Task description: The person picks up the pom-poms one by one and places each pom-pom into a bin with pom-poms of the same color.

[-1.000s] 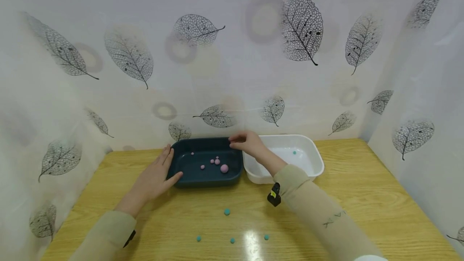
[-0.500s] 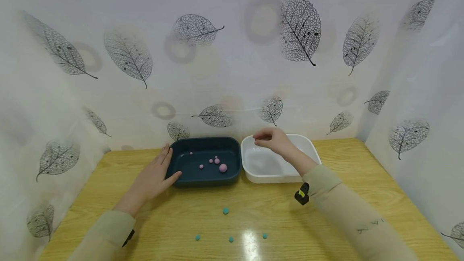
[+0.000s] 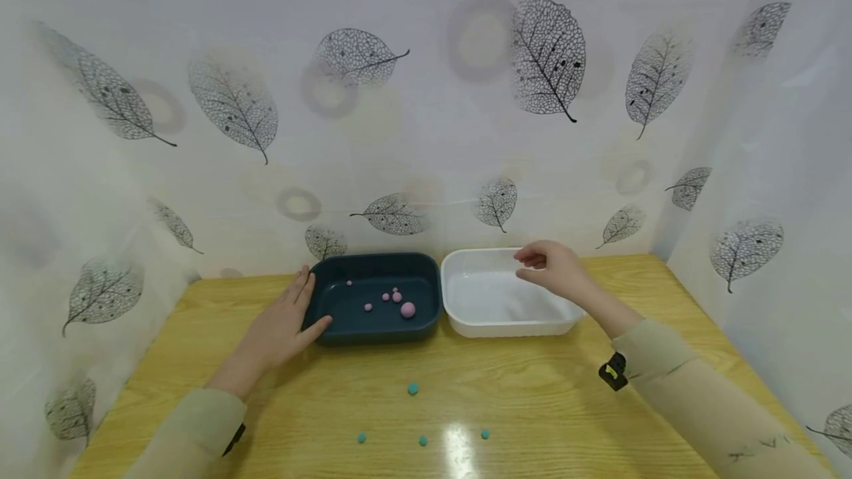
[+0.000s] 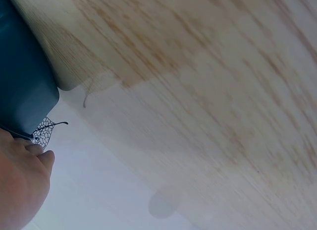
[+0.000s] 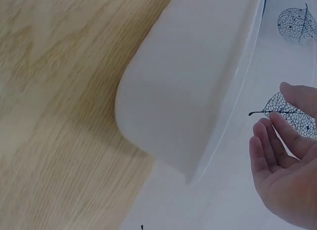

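Note:
A dark blue tray (image 3: pixel 379 335) stands at the back of the table, with several pink balls (image 3: pixel 408 310) of differing sizes on its floor. My left hand (image 3: pixel 282 327) rests on its left end, fingers extended along the side and thumb at the front rim. The left wrist view catches part of that hand (image 4: pixel 22 180) against the blue tray wall (image 4: pixel 25 81). Over the right part of a white tray (image 3: pixel 479 294) is my right hand (image 3: pixel 555 272). In the right wrist view the hand (image 5: pixel 285 175) has loosely bent fingers, thumb apart and nothing between them.
Several small teal balls (image 3: pixel 413 389) lie scattered on the wooden table (image 3: pixel 319 398) in front of the trays. A leaf-patterned white sheet (image 3: pixel 426 131) closes off the back and both sides. The two trays stand side by side.
My right hand has moved right, from the blue tray's right rim across the white tray. A teal ball seen in the white tray earlier is out of sight. The left hand stays put.

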A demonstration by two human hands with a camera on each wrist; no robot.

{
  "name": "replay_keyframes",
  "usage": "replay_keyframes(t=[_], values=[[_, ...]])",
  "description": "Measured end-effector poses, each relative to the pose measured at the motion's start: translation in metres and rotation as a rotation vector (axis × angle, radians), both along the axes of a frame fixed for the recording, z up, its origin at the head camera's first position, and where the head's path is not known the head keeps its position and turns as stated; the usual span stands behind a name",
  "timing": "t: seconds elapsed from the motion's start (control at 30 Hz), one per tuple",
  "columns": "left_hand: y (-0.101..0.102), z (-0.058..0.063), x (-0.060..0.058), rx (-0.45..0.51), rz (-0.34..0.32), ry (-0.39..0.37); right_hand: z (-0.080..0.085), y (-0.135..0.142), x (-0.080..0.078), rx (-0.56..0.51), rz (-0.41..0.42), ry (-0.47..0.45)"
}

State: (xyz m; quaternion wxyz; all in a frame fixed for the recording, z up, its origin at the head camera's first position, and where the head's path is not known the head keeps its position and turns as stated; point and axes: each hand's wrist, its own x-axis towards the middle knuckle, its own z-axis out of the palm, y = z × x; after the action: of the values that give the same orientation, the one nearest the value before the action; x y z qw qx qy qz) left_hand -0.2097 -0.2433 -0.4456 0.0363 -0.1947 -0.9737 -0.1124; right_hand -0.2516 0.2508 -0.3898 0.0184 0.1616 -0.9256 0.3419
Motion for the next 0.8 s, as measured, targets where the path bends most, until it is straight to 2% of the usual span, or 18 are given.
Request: replay_keyframes(t=[0.13, 0.27, 0.47, 0.6, 0.8], values=[[0.001, 0.0, 0.0, 0.002, -0.002, 0.0, -0.001, 0.019, 0.014, 0.15, -0.033, 0.115], [0.001, 0.0, 0.0, 0.0, 0.002, 0.001, -0.004, 0.036, 0.026, 0.302, -0.052, 0.193], [0.0, -0.002, 0.0, -0.006, -0.001, 0.011, -0.014, 0.055, 0.036, 0.429, -0.004, 0.17], [-0.002, -0.002, -0.001, -0.005, 0.004, 0.009, -0.028, 0.067, 0.033, 0.514, 0.038, 0.169], [-0.002, -0.002, -0.002, -0.023, 0.0, 0.009, -0.048, 0.076, 0.032, 0.504, 0.08, 0.172]])
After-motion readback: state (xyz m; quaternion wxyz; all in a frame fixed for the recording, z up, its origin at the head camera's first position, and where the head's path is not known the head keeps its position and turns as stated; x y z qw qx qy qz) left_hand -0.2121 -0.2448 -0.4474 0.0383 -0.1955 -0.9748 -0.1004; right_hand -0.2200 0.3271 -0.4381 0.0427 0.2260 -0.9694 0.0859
